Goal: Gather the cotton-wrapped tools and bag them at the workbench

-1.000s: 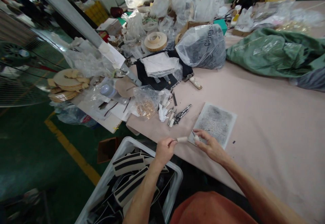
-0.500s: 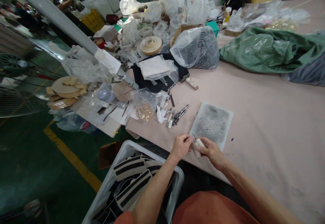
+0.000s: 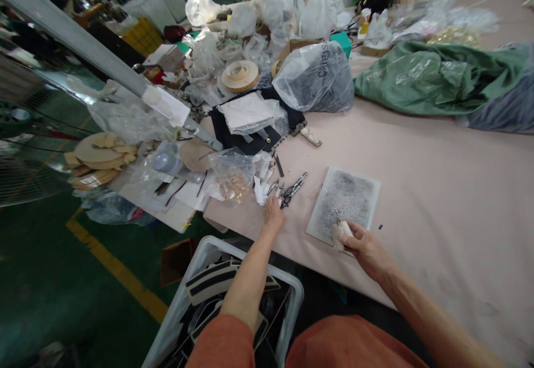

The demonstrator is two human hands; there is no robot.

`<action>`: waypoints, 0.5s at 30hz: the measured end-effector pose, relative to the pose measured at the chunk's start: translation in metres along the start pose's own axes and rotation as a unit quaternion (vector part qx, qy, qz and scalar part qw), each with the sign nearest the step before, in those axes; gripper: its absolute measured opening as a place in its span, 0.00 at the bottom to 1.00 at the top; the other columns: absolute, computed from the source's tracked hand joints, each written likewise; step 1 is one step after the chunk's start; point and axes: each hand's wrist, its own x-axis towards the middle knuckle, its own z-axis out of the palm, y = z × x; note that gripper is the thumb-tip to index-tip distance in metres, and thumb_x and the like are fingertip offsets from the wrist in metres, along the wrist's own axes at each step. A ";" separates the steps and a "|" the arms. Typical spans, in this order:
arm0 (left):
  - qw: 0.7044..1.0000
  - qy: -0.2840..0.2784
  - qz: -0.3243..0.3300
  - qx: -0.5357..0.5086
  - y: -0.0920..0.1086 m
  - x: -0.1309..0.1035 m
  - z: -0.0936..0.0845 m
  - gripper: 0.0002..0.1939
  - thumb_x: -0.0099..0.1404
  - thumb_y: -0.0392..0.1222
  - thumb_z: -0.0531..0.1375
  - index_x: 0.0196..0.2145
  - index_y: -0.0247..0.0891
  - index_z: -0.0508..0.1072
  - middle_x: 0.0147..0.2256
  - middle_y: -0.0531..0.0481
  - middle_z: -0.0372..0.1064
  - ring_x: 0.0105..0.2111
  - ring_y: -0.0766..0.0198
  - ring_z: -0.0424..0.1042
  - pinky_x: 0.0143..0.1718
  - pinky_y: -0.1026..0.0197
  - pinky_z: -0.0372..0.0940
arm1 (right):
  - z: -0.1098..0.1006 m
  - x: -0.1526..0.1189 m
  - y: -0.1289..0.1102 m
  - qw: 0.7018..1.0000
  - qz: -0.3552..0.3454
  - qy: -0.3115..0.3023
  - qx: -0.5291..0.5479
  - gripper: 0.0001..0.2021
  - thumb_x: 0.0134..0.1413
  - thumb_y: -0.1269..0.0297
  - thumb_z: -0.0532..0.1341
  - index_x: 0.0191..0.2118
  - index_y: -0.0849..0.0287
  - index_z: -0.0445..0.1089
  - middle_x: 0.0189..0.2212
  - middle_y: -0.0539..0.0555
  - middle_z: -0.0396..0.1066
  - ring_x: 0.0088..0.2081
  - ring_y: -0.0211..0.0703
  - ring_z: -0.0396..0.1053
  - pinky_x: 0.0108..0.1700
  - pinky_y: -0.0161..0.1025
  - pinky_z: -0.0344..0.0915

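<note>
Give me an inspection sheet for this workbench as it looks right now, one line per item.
Surface: pale pink table, bare at the right.
Job's things: white-handled tool over the grey speckled pad; small metal tools lying loose.
Clutter: plastic bags, green sheet, tape reel.
Grippers: right hand shut on the tool; left hand at the small metal tools.
Cables: nothing seen clearly.
Surroundings: white bin below the table edge, fan at left.

Left hand (image 3: 273, 214) stretches forward, fingers down; right hand (image 3: 364, 244) rests curled, fingers closed.
</note>
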 end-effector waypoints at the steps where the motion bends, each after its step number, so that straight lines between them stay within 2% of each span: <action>1: 1.000 0.006 -0.012 -0.015 0.000 0.001 -0.001 0.21 0.49 0.23 0.60 0.41 0.36 0.73 0.48 0.38 0.69 0.57 0.46 0.65 0.60 0.45 0.59 | 0.001 0.000 -0.001 1.000 0.004 -0.001 0.009 0.30 0.32 0.57 0.78 0.46 0.55 0.72 0.37 0.50 0.73 0.37 0.42 0.69 0.39 0.39 0.67; 3: 0.998 0.013 -0.043 -0.054 0.000 0.000 -0.006 0.17 0.49 0.25 0.61 0.37 0.36 0.71 0.41 0.41 0.71 0.51 0.48 0.69 0.57 0.45 0.62 | 0.004 -0.001 -0.003 1.000 0.008 -0.008 0.027 0.30 0.32 0.58 0.78 0.46 0.55 0.72 0.37 0.50 0.74 0.38 0.42 0.69 0.40 0.39 0.66; 5: 0.991 0.009 -0.073 -0.109 0.004 -0.010 -0.012 0.12 0.50 0.30 0.62 0.34 0.36 0.69 0.34 0.45 0.69 0.42 0.52 0.72 0.49 0.48 0.68 | 0.007 -0.002 -0.006 0.999 0.002 -0.028 0.039 0.29 0.33 0.59 0.77 0.46 0.56 0.72 0.37 0.49 0.74 0.38 0.42 0.69 0.41 0.38 0.65; 7: 0.981 -0.011 -0.092 -0.169 0.012 -0.031 -0.018 0.11 0.53 0.36 0.62 0.35 0.36 0.68 0.31 0.48 0.68 0.34 0.58 0.72 0.38 0.54 0.70 | 0.010 -0.003 -0.010 0.998 -0.015 -0.051 0.039 0.29 0.35 0.61 0.76 0.47 0.56 0.72 0.37 0.49 0.74 0.38 0.41 0.69 0.42 0.38 0.64; 9: 0.961 -0.041 -0.086 -0.259 0.026 -0.060 -0.022 0.17 0.53 0.41 0.63 0.41 0.37 0.67 0.34 0.49 0.70 0.32 0.62 0.71 0.31 0.60 0.69 | 0.012 -0.004 -0.013 0.997 -0.039 -0.058 0.027 0.29 0.34 0.62 0.75 0.48 0.55 0.72 0.39 0.49 0.75 0.38 0.41 0.68 0.42 0.38 0.62; 11: 0.919 -0.078 -0.056 -0.382 0.045 -0.093 -0.025 0.26 0.53 0.42 0.65 0.49 0.39 0.66 0.39 0.48 0.71 0.35 0.63 0.72 0.30 0.63 0.69 | 0.014 -0.005 -0.014 0.996 -0.068 -0.052 0.015 0.29 0.34 0.64 0.75 0.47 0.54 0.71 0.38 0.47 0.74 0.39 0.40 0.68 0.42 0.37 0.61; 13: 0.875 -0.113 -0.017 -0.470 0.066 -0.122 -0.026 0.32 0.54 0.41 0.67 0.56 0.42 0.64 0.45 0.46 0.71 0.40 0.63 0.72 0.34 0.63 0.70 | 0.017 -0.006 -0.014 0.994 -0.096 -0.053 0.007 0.27 0.34 0.65 0.75 0.45 0.53 0.71 0.37 0.46 0.73 0.38 0.40 0.67 0.41 0.37 0.61; 14: 0.868 -0.127 0.006 -0.480 0.077 -0.133 -0.026 0.31 0.55 0.40 0.67 0.56 0.42 0.65 0.47 0.46 0.70 0.42 0.62 0.72 0.38 0.62 0.71 | 0.018 -0.008 -0.014 0.992 -0.109 -0.059 0.004 0.25 0.35 0.65 0.75 0.44 0.53 0.70 0.37 0.46 0.73 0.38 0.40 0.67 0.42 0.37 0.61; 15: 0.874 -0.137 0.032 -0.466 0.087 -0.143 -0.026 0.28 0.57 0.39 0.66 0.55 0.42 0.67 0.48 0.45 0.69 0.45 0.62 0.72 0.41 0.61 0.71 | 0.019 -0.009 -0.014 0.991 -0.120 -0.067 0.002 0.24 0.37 0.65 0.75 0.43 0.52 0.70 0.37 0.45 0.73 0.38 0.39 0.67 0.42 0.37 0.61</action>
